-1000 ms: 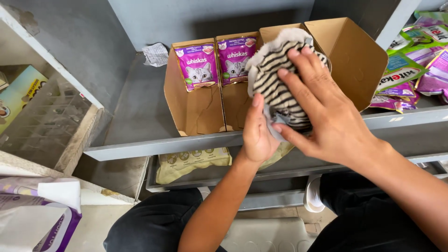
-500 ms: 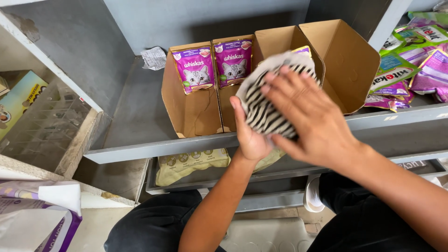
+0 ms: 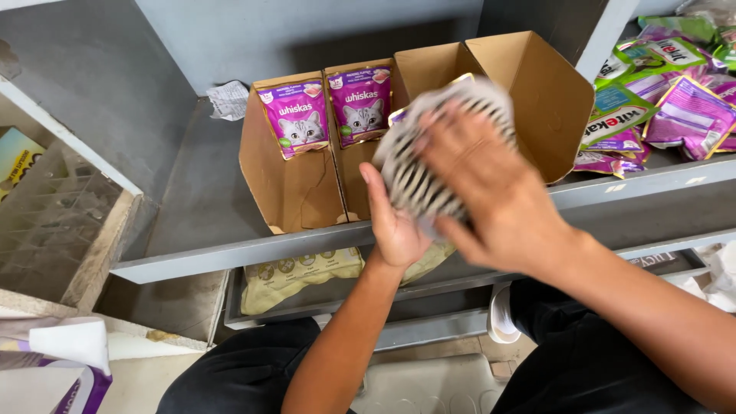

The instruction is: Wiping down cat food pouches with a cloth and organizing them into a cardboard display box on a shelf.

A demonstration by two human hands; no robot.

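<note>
My left hand (image 3: 395,226) holds a flat purple pouch (image 3: 396,116) from below, in front of the shelf. Only a corner of the pouch shows. A black-and-white striped cloth (image 3: 414,165) covers the rest of it. My right hand (image 3: 498,192) presses the cloth against the pouch with fingers spread, and it is blurred by motion. Just behind stands an open cardboard box (image 3: 295,192) with two upright purple cat-food pouches (image 3: 295,115) at its left end.
The grey metal shelf (image 3: 230,257) carries the box, and a crumpled paper (image 3: 228,100) lies behind it. Several loose pouches (image 3: 675,100) are piled at the right. A beige bag (image 3: 291,272) lies on the lower shelf. A clear plastic tray (image 3: 46,215) stands at the left.
Both hands have moved a little left and up with the cloth-covered pouch. My right hand has slid across the cloth and is now blurred.
</note>
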